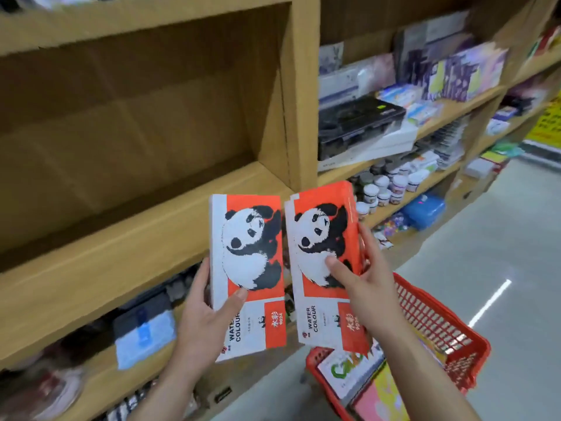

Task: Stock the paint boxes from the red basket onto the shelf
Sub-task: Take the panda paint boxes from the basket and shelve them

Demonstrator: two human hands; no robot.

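1. Light wooden shelf unit (145,238), several tiers. The wide bay straight ahead stands bare and looks to be the slot meant for the stock in hand; the bays to the right and below are full of blurred stationery, small white-lidded jars (382,186) and a black case (358,123).

2. Red plastic mesh basket (437,323), on the grey floor at lower right, just below the raised boxes. It holds more flat packs, one with green lettering too blurred to read. Set close to the shelf, presumably for short reaches.

3. Left paint box (247,268), flat white-and-orange carton with a panda picture. Printed "WATER COLOUR" and "902A" beside Chinese characters. Held upright, face to the camera, in front of the shelf edge, probably to check orientation before it goes in.

4. Right paint box (324,259), same design and wording, code partly covered. Just beside the first, a narrow gap between them, tilted slightly right.

5. Left hand (209,317), clasping the lower left edge of its box, thumb on the front.

6. Right hand (361,278), gripping its box at the right edge, thumb across the panda.

Neither box is shelved yet.
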